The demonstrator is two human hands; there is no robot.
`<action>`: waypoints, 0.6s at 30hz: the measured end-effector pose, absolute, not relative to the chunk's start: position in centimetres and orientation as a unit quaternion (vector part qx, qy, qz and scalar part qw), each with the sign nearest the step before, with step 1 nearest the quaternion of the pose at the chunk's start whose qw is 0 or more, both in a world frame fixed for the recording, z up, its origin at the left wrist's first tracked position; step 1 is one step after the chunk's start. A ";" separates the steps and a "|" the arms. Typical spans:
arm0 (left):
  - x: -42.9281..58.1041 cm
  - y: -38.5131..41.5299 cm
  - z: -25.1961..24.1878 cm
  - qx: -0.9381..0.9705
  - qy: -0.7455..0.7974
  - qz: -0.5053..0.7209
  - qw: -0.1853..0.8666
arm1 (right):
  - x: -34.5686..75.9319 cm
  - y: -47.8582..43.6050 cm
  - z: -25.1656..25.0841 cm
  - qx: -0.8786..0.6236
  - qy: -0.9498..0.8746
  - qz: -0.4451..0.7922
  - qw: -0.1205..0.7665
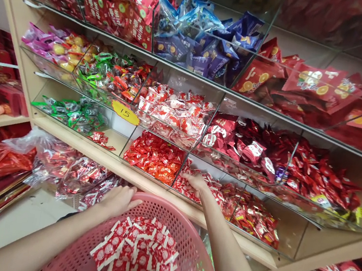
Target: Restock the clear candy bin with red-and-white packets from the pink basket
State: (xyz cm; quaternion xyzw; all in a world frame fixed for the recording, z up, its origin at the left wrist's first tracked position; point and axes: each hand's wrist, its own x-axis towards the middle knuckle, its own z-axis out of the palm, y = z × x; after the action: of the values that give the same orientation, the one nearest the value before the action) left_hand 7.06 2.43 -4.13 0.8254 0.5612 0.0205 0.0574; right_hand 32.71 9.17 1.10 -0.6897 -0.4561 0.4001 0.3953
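Note:
My left hand [118, 200] is closed over the rim of a pink perforated plastic basket [196, 240], its thumb lying along the edge. Inside the basket is a heap of small red-and-white wrapped candies [138, 253]. My right hand [195, 183] reaches past the basket into a bottom-row shelf compartment and touches red-and-white wrapped candies [214, 188] like those in the basket. Its fingers look stretched out and apart, with the tips partly hidden among the wrappers. Left of that compartment, orange-red wrapped candies [154, 156] fill another one.
Clear dividers split the wooden shelf [103, 143] into compartments of wrapped sweets. A yellow tag [125, 112] marked 15 hangs at the left. Higher up are blue packets [201, 55] and red packets [318, 82]. Bagged sweets [80, 174] lie below, left of the basket.

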 end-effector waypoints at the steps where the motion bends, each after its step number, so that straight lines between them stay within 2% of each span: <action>1: 7.1 2.4 -4.1 0.826 0.561 0.020 0.058 | 32.9 9.1 1.0 -0.687 -0.455 0.405 0.395; 11: 7.1 2.4 -4.2 0.827 0.560 0.015 0.043 | 33.2 8.6 0.3 -0.645 -0.441 0.438 0.445; 15: 6.9 2.5 -4.5 0.827 0.561 0.021 0.036 | 34.2 6.9 1.7 -0.575 -0.436 0.472 0.507; 18: 6.7 2.6 -4.7 0.828 0.559 0.024 0.035 | 35.2 3.8 3.5 -0.562 -0.450 0.440 0.537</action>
State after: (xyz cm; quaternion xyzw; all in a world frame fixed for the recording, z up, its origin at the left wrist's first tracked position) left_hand 6.75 2.57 -4.65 0.8281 0.5590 0.0238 0.0347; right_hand 35.24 3.78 3.51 -0.5617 -0.4497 0.4402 0.5371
